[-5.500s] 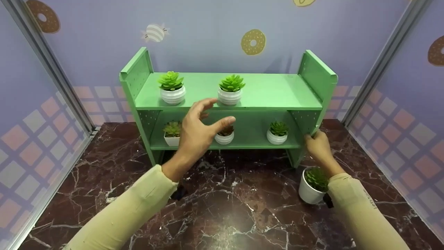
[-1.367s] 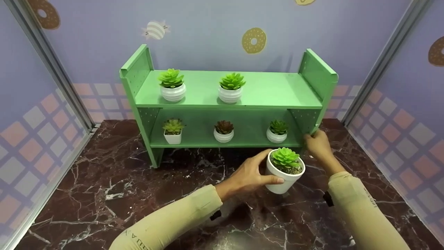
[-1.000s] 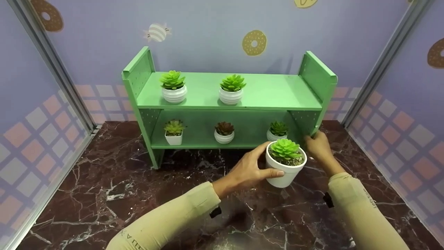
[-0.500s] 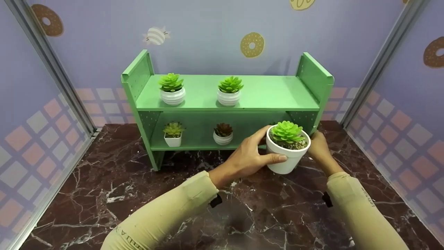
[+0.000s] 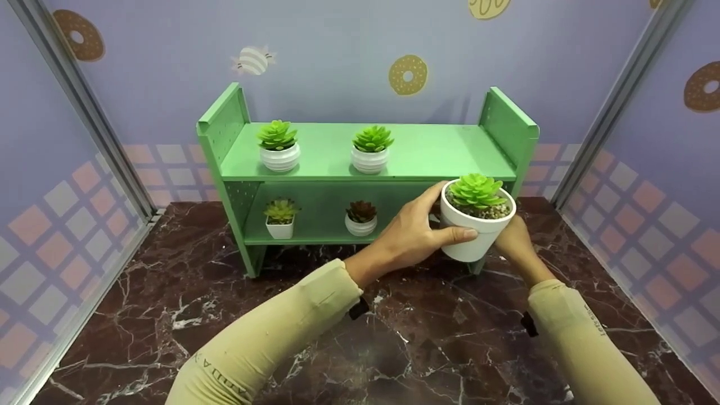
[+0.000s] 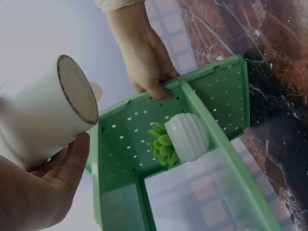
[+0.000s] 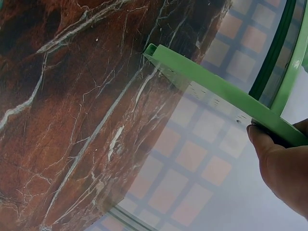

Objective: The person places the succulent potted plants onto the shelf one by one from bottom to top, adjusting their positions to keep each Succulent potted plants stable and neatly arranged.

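Note:
My left hand (image 5: 413, 233) grips a white tapered pot (image 5: 469, 241) holding a bright green succulent (image 5: 477, 191). It is in the air before the right end of a green two-tier shelf (image 5: 433, 149). In the left wrist view the pot's round base (image 6: 77, 89) faces the camera. Partly hidden behind the pot in the head view, my right hand (image 5: 516, 242) grips the front edge of the right side panel (image 7: 216, 89), its thumb against the panel in the right wrist view. Near that panel, a small potted succulent (image 6: 186, 138) stands on the lower tier, hidden in the head view.
Two bright green succulents in ribbed white pots stand on the upper tier, one left (image 5: 279, 147) and one mid-shelf (image 5: 371, 151). Below them are a square-potted succulent (image 5: 280, 218) and a brown one (image 5: 360, 218). Dark marbled tabletop (image 5: 360, 349) lies in front; patterned walls enclose the sides.
At the earliest frame my left hand was empty and a white pot stood on the table by the right arm. Holding the pot, my left hand has since risen towards the shelf. My right hand stays put.

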A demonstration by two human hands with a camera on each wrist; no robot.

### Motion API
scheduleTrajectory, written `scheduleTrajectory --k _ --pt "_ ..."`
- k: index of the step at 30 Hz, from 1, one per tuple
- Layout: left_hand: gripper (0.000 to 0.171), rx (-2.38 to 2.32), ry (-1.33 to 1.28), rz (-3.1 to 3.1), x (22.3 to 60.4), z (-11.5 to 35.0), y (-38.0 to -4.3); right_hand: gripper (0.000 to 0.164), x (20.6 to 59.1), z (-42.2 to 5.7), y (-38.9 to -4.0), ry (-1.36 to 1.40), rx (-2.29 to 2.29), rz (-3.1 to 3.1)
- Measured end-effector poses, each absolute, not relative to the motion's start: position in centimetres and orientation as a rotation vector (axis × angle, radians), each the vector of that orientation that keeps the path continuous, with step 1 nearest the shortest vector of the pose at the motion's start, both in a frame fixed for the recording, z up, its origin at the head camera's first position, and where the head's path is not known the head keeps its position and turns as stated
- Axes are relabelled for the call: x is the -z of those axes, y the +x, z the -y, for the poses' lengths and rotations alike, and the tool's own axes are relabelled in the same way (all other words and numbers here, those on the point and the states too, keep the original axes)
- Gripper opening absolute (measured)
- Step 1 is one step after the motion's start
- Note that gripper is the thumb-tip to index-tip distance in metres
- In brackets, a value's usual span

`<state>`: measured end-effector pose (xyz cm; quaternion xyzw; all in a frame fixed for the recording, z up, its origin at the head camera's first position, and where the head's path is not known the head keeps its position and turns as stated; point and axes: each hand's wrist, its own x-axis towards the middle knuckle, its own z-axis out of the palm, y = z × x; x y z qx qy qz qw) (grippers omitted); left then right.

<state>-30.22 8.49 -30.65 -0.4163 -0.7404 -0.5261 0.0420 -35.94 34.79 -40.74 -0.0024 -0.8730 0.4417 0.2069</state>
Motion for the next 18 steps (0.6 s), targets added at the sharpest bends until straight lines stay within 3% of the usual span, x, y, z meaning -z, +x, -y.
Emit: scheduleTrajectory --k 11,18 --pt "0.075 1.693 -1.163 2.289 28.7 -8.9 -31.5 0.025 40.5 -34.9 -35.9 -0.037 -1.318 2.495" --pt "0.074 1.775 -1.092 2.276 27.9 -9.0 -32.1 0.030 40.6 -34.7 -35.8 -0.073 -1.300 2.502"
